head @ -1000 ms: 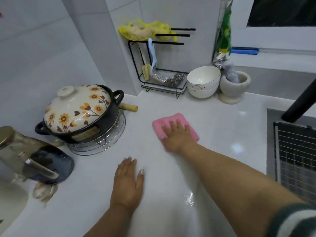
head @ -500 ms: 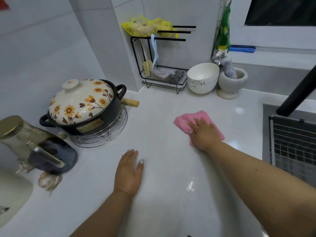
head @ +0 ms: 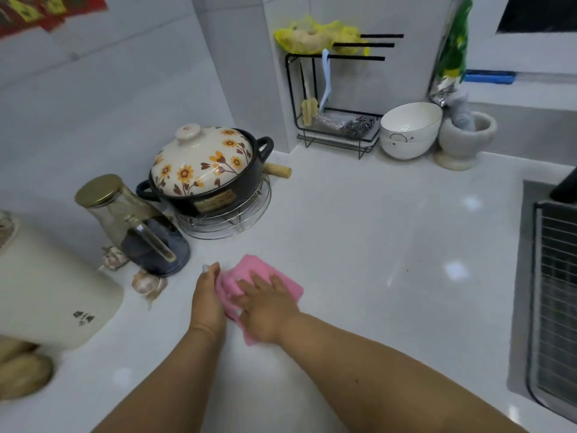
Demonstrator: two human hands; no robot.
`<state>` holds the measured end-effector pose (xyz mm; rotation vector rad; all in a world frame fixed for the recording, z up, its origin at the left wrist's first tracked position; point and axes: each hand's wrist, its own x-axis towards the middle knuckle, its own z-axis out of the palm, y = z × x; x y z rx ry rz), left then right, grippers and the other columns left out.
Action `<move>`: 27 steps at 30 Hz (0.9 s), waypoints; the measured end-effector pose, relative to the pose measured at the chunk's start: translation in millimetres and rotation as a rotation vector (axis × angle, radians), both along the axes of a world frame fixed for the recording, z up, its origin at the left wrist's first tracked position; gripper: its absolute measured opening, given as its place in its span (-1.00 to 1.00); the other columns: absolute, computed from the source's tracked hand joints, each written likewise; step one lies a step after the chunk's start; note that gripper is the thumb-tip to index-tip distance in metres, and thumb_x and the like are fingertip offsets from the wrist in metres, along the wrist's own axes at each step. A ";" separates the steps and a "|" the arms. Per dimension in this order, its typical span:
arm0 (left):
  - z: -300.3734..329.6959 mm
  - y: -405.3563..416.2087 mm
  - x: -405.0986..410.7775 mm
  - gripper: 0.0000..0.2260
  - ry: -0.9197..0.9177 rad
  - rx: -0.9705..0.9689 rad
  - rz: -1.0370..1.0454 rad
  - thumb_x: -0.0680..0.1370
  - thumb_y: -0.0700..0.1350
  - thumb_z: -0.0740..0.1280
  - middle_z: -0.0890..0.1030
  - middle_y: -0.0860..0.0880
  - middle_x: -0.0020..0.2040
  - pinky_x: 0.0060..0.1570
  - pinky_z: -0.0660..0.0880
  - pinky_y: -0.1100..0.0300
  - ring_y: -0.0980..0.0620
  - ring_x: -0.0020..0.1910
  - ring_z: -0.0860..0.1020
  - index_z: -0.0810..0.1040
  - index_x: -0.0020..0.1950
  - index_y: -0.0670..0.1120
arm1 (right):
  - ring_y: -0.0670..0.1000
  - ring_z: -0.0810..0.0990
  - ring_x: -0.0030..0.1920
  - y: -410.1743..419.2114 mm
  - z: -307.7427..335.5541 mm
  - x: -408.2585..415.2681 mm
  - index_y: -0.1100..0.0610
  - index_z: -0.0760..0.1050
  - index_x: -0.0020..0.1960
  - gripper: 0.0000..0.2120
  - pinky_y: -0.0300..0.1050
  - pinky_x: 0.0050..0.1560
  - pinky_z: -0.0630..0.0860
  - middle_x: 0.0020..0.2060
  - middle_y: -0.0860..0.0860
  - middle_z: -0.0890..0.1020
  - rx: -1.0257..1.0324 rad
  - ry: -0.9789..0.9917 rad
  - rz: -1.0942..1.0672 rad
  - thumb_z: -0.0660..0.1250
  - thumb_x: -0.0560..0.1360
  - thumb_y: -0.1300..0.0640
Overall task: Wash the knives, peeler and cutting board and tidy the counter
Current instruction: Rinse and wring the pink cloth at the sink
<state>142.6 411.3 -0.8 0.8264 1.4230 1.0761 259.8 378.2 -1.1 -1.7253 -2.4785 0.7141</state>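
Pink cloth (head: pixel 282 284) pressed flat on white surface (head: pixel 374 232), toward its near left part, bunched at left edge. Right hand (head: pixel 265 307) spread over cloth, fingers straight and flat on top. Left hand (head: pixel 207 295) just beside, edge-on, fingers straight, touching cloth's bunched left side.

Left of hands: glass kettle with gold lid (head: pixel 131 223) on dark base, garlic bulbs (head: pixel 146 284) at its foot, cream ceramic jar (head: pixel 53 295) nearer the left edge. Behind kettle: black clay pot with sunflower-patterned lid (head: pixel 203 170) on round wire trivet (head: pixel 231 220), wooden handle (head: pixel 278 170) showing behind it.

Against back wall: black wire rack (head: pixel 334 98) holding brush, steel scourer and yellow mesh bag; two stacked white bowls (head: pixel 409 129) beside it; stone mortar (head: pixel 465 139) touching the bowls' right side. Green packet (head: pixel 452 51) hanging above mortar. Blue object (head: pixel 490 77) on window ledge.

At right: steel sink (head: pixel 521 276) set into surface, wire grid rack (head: pixel 555 295) across it. White tiled walls; red paper decoration (head: pixel 46 10) at upper left. Ceiling light glints on glossy surface.
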 end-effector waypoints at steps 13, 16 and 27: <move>1.5 -33.3 109.2 -0.59 0.380 0.236 -0.457 0.56 0.19 0.17 0.48 0.05 0.34 0.46 0.21 -0.03 0.02 0.38 0.39 0.48 0.31 0.01 | -0.05 0.07 0.52 -9.7 18.5 186.1 -0.11 0.19 0.49 -0.41 0.05 0.48 -0.06 0.53 -0.09 0.12 0.033 -0.274 -0.083 0.30 0.51 0.00; -9.0 -41.9 137.7 -0.59 0.695 0.273 -0.650 0.67 0.03 0.04 0.25 0.04 0.51 0.50 -0.21 0.17 0.09 0.54 0.06 0.29 0.50 -0.07 | 0.10 0.25 0.46 -17.0 39.5 257.7 0.00 0.36 0.41 -0.52 0.06 0.46 0.16 0.45 0.02 0.30 -0.142 0.002 -0.516 0.27 0.50 0.19; -18.1 -46.1 145.6 -0.57 0.933 0.353 -0.690 0.66 0.07 -0.01 0.18 0.06 0.55 0.49 -0.24 0.20 0.16 0.54 0.02 0.32 0.49 -0.02 | 0.13 0.40 0.32 -71.6 17.1 251.9 0.01 0.35 0.41 -0.44 -0.04 0.33 0.32 0.32 0.07 0.46 -0.033 0.141 -0.834 0.29 0.43 0.22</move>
